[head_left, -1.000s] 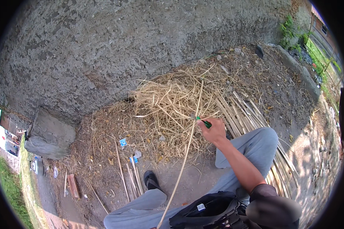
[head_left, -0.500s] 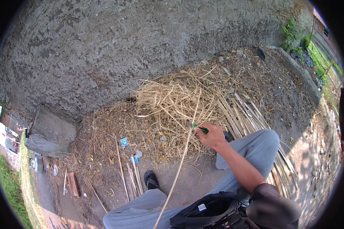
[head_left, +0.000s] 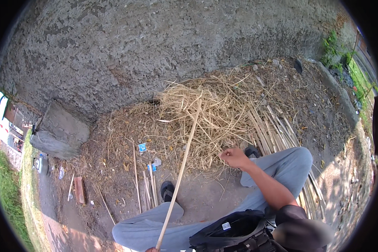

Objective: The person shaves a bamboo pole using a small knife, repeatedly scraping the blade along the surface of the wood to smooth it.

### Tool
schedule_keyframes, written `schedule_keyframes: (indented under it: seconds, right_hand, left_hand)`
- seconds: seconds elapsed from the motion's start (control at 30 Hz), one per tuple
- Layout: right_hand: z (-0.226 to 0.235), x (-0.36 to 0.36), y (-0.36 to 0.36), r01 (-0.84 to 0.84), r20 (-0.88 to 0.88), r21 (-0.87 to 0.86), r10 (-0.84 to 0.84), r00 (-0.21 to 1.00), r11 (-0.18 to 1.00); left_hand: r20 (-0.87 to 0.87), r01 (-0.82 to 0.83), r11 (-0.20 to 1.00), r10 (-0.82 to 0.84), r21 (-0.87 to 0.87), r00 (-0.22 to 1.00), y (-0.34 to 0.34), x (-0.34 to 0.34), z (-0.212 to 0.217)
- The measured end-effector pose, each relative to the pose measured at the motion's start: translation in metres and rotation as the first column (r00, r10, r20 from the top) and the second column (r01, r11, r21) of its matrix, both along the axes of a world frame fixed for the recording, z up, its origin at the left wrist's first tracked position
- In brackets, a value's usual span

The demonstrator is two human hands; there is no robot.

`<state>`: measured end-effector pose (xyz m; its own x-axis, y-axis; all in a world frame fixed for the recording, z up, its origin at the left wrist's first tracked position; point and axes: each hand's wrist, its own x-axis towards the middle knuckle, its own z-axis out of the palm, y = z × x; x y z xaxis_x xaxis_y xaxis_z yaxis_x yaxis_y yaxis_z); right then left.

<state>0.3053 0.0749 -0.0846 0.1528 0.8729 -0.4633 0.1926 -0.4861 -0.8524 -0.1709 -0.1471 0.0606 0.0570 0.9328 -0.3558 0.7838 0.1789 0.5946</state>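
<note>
Place: I see an outdoor spot, sunny, beside a big rough grey wall (head_left: 155,50) that fills the top of my view.
Ground: I see bare dirt (head_left: 206,197) under me, with bits of dry stalk all over it.
Straw pile: a heap of thin dry shavings (head_left: 210,113) lies at 12 o'clock from my knees, right against the wall.
Split sticks: a flat row of long pale strips (head_left: 277,134) lies at 2 o'clock, partly under my right leg.
Long stick: one long pale cane (head_left: 182,168) runs from the bottom edge at 6 o'clock up to the straw pile at 12 o'clock, passing over my left leg.
Right hand: my right hand (head_left: 235,158) is curled shut, fingers pressed together in a loose fist, just at the near edge of the straw. I cannot tell if it pinches anything.
Left hand: only a tiny bit of my left hand (head_left: 150,250) shows at the bottom edge, at the cane's low end. I cannot tell how its fingers sit.
Legs: I wear grey trousers (head_left: 290,168) and a dark shoe (head_left: 167,190).
Block: a grey stone block (head_left: 61,132) stands at 9 o'clock by the wall.
Far sides: green grass (head_left: 8,201) at 8 o'clock, green plants (head_left: 336,50) at 1 o'clock.
Bag: a black bag (head_left: 231,231) sits on my lap.
</note>
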Motion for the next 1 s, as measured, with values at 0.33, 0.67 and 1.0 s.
schedule_keyframes:
  seconds: [0.33,0.67,1.0]
  right_hand:
    - [0.049,-0.067,-0.019,0.006,-0.265,0.381,0.103,0.959,0.925]
    - [0.074,-0.084,-0.046,-0.072,-0.012,0.615,0.101,0.995,0.785]
    - [0.059,-0.095,-0.058,-0.190,0.196,0.721,0.067,0.978,0.667]
  left_hand:
    - [0.156,0.013,0.926,-0.077,0.377,0.985,0.079,0.082,-0.004]
    - [0.554,-0.026,0.979,0.135,-0.201,0.822,0.138,0.144,-0.042]
    - [0.695,-0.117,0.921,0.361,-0.372,0.622,0.175,0.193,-0.039]
